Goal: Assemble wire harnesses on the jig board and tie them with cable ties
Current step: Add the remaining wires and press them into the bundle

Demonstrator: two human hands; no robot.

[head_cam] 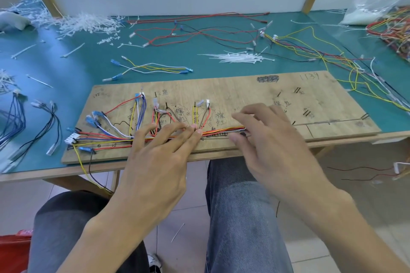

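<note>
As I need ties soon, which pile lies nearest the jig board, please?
The neat bundle behind the jig board; the scattered heap lies farther back, left.

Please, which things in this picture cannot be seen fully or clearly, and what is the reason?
All in the head view:
1. The wire bundle on the jig board: parts hidden under the left hand and right hand.
2. The right hand's grip: blurred, so I cannot tell whether it pinches wires.
3. The handwriting on the board: too small to read.
4. The wire heap, right edge: cut off by the frame.
5. The blue wires, left edge: cut off too.
</note>
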